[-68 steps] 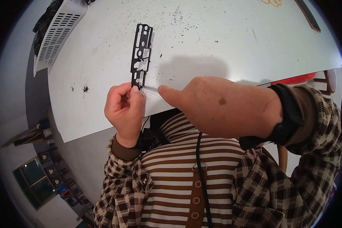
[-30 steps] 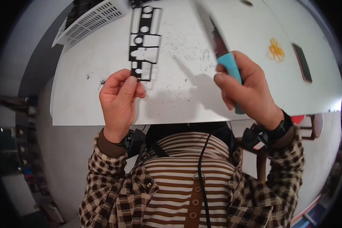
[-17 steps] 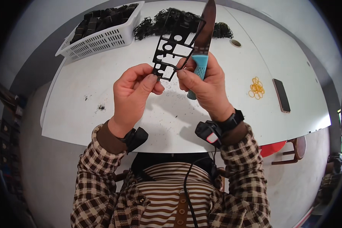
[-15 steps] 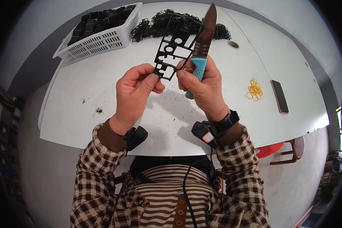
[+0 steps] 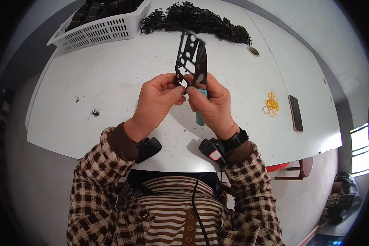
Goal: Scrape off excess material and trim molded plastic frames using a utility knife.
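Note:
My left hand (image 5: 158, 97) pinches the lower end of a flat black plastic frame (image 5: 189, 47) with round and square cut-outs, held upright above the white table. My right hand (image 5: 214, 104) is wrapped round the teal handle (image 5: 200, 119) of a knife. Its dark blade (image 5: 203, 65) points away from me, along the frame's right side and partly behind it. The right thumb presses near the frame's lower corner, close to the left thumb. Whether the edge touches the plastic there is hidden by my fingers.
At the back left stands a white slotted basket (image 5: 123, 18) of black bundles. A heap of black plastic frames (image 5: 192, 20) lies beside it. To the right are a tape roll (image 5: 250, 48), yellow rubber bands (image 5: 271, 104) and a phone (image 5: 295, 114). Black scraps (image 5: 95, 112) dot the table (image 5: 61, 127).
Both hands have come closer together. The frame and knife have dropped nearer to me, and the blade has swung from standing clear on the right to lying against the frame. The view has shifted slightly.

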A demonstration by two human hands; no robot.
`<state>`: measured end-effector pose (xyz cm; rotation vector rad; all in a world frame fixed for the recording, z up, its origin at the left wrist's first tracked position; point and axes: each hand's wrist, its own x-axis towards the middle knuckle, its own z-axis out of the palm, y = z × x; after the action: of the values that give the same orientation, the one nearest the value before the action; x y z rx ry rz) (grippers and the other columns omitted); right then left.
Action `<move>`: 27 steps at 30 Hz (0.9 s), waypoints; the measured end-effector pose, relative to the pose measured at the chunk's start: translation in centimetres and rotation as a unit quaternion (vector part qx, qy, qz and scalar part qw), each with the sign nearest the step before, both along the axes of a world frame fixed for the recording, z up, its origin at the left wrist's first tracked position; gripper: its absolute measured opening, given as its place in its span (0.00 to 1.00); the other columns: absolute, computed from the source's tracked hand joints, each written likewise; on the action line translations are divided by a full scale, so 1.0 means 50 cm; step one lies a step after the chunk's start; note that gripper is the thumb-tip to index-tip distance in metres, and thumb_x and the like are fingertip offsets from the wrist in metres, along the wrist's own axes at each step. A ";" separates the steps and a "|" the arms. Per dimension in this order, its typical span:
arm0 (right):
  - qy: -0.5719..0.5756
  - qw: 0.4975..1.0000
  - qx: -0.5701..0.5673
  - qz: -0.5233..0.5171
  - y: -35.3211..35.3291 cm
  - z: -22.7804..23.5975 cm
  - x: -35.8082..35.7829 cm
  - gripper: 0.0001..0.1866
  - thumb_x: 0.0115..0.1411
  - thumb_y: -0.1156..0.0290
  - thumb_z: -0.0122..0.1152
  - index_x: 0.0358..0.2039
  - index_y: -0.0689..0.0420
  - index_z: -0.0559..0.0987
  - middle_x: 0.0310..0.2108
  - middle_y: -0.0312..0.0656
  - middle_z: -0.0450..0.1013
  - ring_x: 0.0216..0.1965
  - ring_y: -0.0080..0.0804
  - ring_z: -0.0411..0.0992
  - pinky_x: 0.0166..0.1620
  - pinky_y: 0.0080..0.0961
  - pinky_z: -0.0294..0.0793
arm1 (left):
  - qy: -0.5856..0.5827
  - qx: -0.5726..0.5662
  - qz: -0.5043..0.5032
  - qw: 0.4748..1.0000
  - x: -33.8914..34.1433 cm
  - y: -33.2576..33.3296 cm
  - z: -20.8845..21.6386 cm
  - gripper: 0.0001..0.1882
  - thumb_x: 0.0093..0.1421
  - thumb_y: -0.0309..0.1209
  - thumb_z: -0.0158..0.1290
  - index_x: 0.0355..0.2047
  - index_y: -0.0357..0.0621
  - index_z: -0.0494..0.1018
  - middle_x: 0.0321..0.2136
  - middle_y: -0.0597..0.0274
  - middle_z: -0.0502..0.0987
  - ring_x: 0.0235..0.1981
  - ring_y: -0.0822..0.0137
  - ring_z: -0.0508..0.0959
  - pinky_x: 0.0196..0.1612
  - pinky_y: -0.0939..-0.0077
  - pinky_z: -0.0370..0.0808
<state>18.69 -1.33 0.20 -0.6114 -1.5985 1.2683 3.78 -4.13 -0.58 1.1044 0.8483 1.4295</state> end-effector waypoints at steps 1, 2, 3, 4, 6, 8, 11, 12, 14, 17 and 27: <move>-0.005 1.000 0.001 -0.001 -0.005 -0.004 -0.008 0.12 0.55 0.79 0.52 0.41 0.63 0.73 0.28 0.34 0.70 0.19 0.14 0.63 0.22 0.12 0.64 | 0.010 0.006 -0.001 1.000 -0.005 -0.003 -0.005 0.12 0.58 0.21 0.45 0.42 0.32 0.69 0.31 0.62 0.74 0.27 0.76 0.73 0.33 0.83 0.73; -0.010 1.000 0.000 0.002 -0.010 -0.009 -0.014 0.12 0.55 0.79 0.52 0.41 0.63 0.73 0.28 0.34 0.70 0.19 0.14 0.63 0.22 0.12 0.64 | 0.006 0.005 0.002 1.000 -0.011 -0.005 -0.011 0.12 0.58 0.21 0.45 0.42 0.32 0.69 0.31 0.62 0.74 0.27 0.76 0.73 0.33 0.83 0.73; -0.013 1.000 0.002 -0.006 -0.013 -0.013 -0.021 0.12 0.55 0.80 0.53 0.41 0.63 0.72 0.28 0.34 0.70 0.19 0.15 0.63 0.22 0.12 0.63 | 0.012 0.001 -0.002 1.000 -0.017 -0.002 -0.015 0.12 0.58 0.21 0.45 0.43 0.32 0.69 0.31 0.63 0.73 0.27 0.76 0.73 0.33 0.83 0.73; -0.015 1.000 0.004 -0.014 -0.016 -0.017 -0.027 0.12 0.55 0.80 0.53 0.41 0.63 0.72 0.28 0.34 0.70 0.19 0.15 0.63 0.22 0.12 0.63 | 0.018 -0.003 -0.007 1.000 -0.022 -0.001 -0.018 0.13 0.58 0.21 0.46 0.43 0.32 0.68 0.31 0.63 0.73 0.27 0.77 0.73 0.33 0.83 0.73; -0.020 1.000 0.005 -0.022 -0.019 -0.024 -0.034 0.12 0.55 0.80 0.53 0.42 0.63 0.72 0.28 0.33 0.70 0.19 0.15 0.63 0.22 0.12 0.62 | 0.022 -0.008 -0.012 1.000 -0.031 -0.002 -0.024 0.13 0.58 0.21 0.46 0.44 0.32 0.68 0.31 0.64 0.73 0.27 0.77 0.73 0.33 0.83 0.73; 0.022 0.999 -0.048 -0.012 -0.018 -0.026 -0.030 0.12 0.55 0.79 0.53 0.42 0.62 0.72 0.27 0.33 0.70 0.19 0.16 0.62 0.21 0.14 0.62 | 0.011 -0.010 -0.031 0.999 -0.033 -0.005 -0.021 0.13 0.57 0.21 0.46 0.44 0.32 0.68 0.30 0.65 0.72 0.28 0.77 0.73 0.32 0.84 0.72; 0.063 0.994 -0.092 0.008 -0.004 -0.030 -0.020 0.12 0.55 0.79 0.53 0.42 0.62 0.72 0.26 0.34 0.69 0.18 0.17 0.62 0.21 0.15 0.62 | 0.004 -0.011 -0.036 0.999 -0.031 -0.008 -0.009 0.13 0.58 0.21 0.46 0.43 0.33 0.68 0.29 0.66 0.72 0.29 0.77 0.73 0.33 0.84 0.72; 0.082 0.990 -0.109 0.023 0.003 -0.031 -0.017 0.12 0.55 0.79 0.53 0.41 0.62 0.72 0.26 0.34 0.69 0.18 0.18 0.62 0.21 0.15 0.62 | 0.002 -0.013 -0.031 0.999 -0.032 -0.010 -0.006 0.12 0.58 0.22 0.46 0.43 0.33 0.68 0.29 0.66 0.72 0.29 0.77 0.73 0.33 0.84 0.72; 0.100 0.986 -0.129 0.036 0.011 -0.036 -0.012 0.12 0.55 0.79 0.53 0.41 0.62 0.72 0.26 0.34 0.68 0.18 0.18 0.61 0.22 0.16 0.62 | -0.001 -0.017 -0.029 0.999 -0.033 -0.009 -0.009 0.12 0.58 0.22 0.45 0.43 0.33 0.68 0.29 0.66 0.71 0.29 0.77 0.73 0.33 0.84 0.72; 0.126 0.982 -0.140 0.030 0.021 -0.039 0.000 0.11 0.56 0.78 0.52 0.41 0.62 0.72 0.25 0.35 0.68 0.17 0.19 0.61 0.22 0.17 0.62 | 0.022 -0.003 -0.062 0.998 -0.031 -0.003 -0.013 0.11 0.59 0.23 0.46 0.42 0.33 0.68 0.29 0.65 0.72 0.29 0.77 0.73 0.34 0.84 0.72; 0.103 0.985 -0.130 0.047 0.032 -0.041 0.010 0.11 0.57 0.77 0.51 0.42 0.62 0.71 0.27 0.36 0.68 0.17 0.19 0.62 0.22 0.18 0.63 | -0.036 -0.031 -0.070 0.996 -0.043 0.009 -0.033 0.10 0.61 0.24 0.44 0.42 0.35 0.68 0.33 0.59 0.75 0.30 0.74 0.75 0.35 0.81 0.75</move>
<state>19.16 0.26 -1.85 -0.5479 -1.3154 1.5728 1.64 -3.70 -2.25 1.0395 0.7452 1.3106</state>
